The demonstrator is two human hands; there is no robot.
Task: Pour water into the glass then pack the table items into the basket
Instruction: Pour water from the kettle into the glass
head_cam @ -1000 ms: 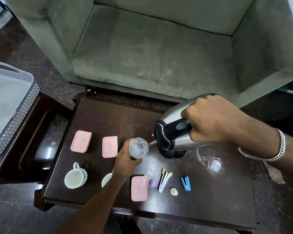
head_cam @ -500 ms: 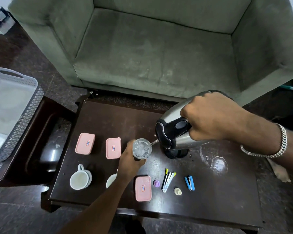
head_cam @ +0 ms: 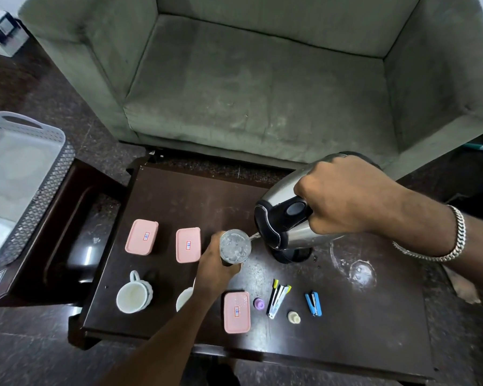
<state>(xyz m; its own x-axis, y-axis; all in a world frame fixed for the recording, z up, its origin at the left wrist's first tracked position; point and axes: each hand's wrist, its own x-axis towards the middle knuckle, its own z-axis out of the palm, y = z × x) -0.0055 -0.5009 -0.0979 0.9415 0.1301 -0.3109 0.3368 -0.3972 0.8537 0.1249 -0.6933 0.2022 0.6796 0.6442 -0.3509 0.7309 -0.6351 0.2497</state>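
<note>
**Water streaming into the glass over a dark tabletop**

Your right hand (head_cam: 346, 196) is clenched on the handle of the tilted steel electric kettle (head_cam: 287, 218). Your left hand (head_cam: 215, 270) is wrapped round the clear drinking glass (head_cam: 235, 246), just left of the kettle's spout. The dark wooden tabletop (head_cam: 346, 338) stands before a green fabric sofa (head_cam: 262, 79). Well left of the kettle, a grey perforated plastic basket (head_cam: 43, 196) sits on a lower dark side table (head_cam: 67, 232).

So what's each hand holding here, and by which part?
Left hand holds the glass around its side, below the rim. Right hand holds the kettle by its black handle.
</note>
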